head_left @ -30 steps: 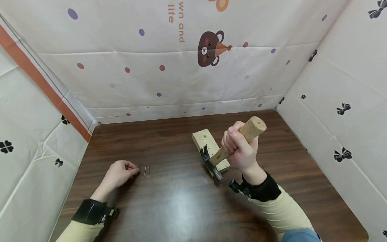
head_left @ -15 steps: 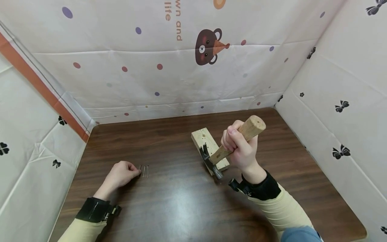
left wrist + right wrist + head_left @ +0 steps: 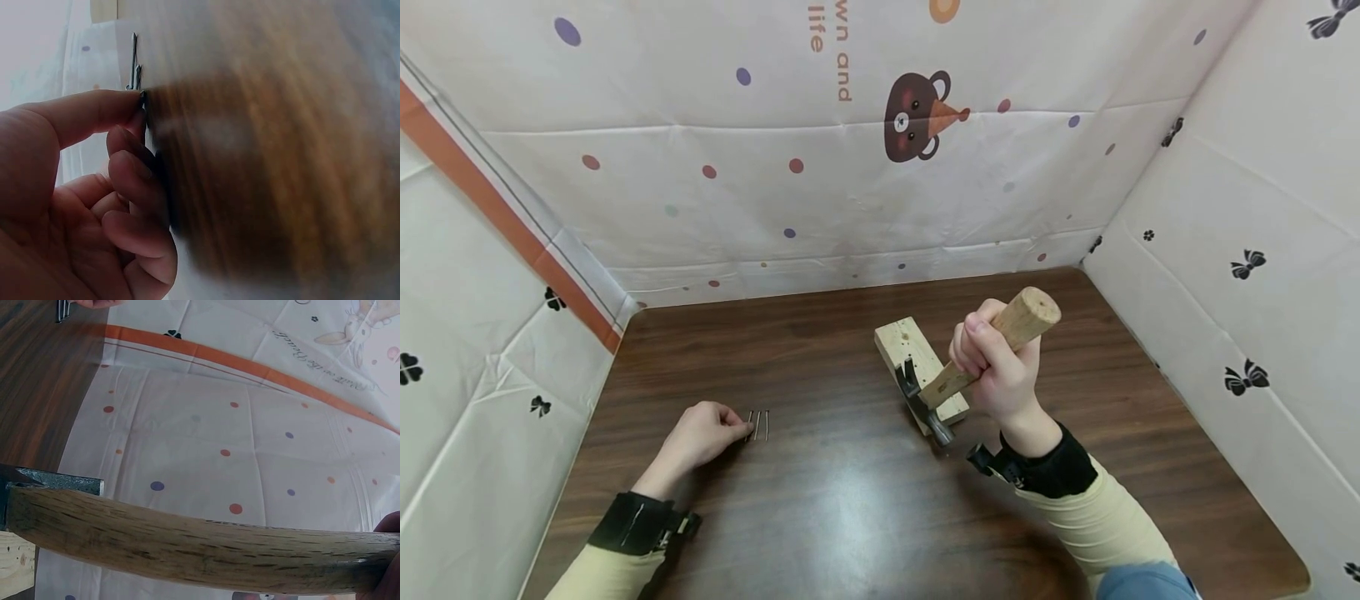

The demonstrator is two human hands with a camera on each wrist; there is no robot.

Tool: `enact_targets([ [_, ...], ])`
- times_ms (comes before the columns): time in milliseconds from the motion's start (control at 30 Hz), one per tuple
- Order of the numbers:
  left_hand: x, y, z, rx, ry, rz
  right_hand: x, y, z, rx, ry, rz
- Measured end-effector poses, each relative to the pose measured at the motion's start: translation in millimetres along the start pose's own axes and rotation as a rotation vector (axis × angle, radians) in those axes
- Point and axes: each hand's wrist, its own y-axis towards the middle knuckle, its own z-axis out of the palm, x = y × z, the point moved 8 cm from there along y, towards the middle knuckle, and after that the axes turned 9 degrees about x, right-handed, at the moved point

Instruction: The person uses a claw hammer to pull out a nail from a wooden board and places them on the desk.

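My left hand is low over the left part of the table, pinching a thin nail between thumb and forefinger. Just right of it lie two more nails, side by side. In the left wrist view, the pinched nail's tip barely shows past the fingers. My right hand grips the wooden handle of a claw hammer. Its dark head slants over a pale wood block; whether the two touch I cannot tell. The right wrist view shows the long handle up close.
The brown wooden table stretches in front of me and around both hands. A patterned white cloth rises behind it and along both sides. Small dark holes dot the wood block's top.
My left hand has shifted slightly right with the nail, bringing it closer to the other two. The right hand and hammer stay put; the head view has tilted a little.
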Motion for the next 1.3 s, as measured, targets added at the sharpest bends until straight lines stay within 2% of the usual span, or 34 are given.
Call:
enact_targets([
  [433,-1.5,-2.4,0.1,-0.009,-0.013,0.026,3.7,1.0,-0.4,0.012,-0.017,-0.008],
  [667,2.5,-1.6,0.8,-0.006,-0.035,0.031,6.9,3.0,-0.9,0.028,-0.005,0.003],
  [800,6.6,-0.7,2.2,0.014,-0.082,0.015,9.0,6.9,-7.9,0.041,-0.005,0.069],
  [1033,8.7,0.2,2.8,0.029,-0.115,0.009,22.6,11.7,-27.9,0.033,0.096,0.248],
  [1133,8.0,0.5,2.3,0.028,-0.119,0.017,35.0,11.1,-42.4,-0.058,0.034,0.301],
  [1200,8.5,0.6,2.8,0.029,-0.122,0.015,44.0,10.1,-53.0,-0.123,-0.052,0.331],
  [1300,10.1,0.1,3.7,0.031,-0.129,0.01,54.1,7.9,-66.1,-0.151,-0.151,0.385],
])
